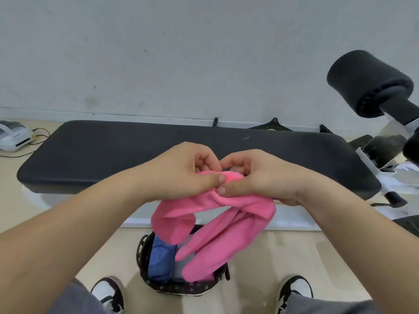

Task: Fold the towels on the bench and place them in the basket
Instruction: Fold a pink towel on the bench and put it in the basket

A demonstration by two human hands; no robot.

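Left hand (181, 171), right hand (260, 177) pinch pink towel (226, 234) over basket (186, 288).

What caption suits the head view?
Left hand and right hand pinch a pink towel above the basket, before the bench.

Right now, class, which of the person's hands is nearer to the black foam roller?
Right. The right hand holds the pink towel below and left of the black foam roller; the left hand, beside it, lies farther left.
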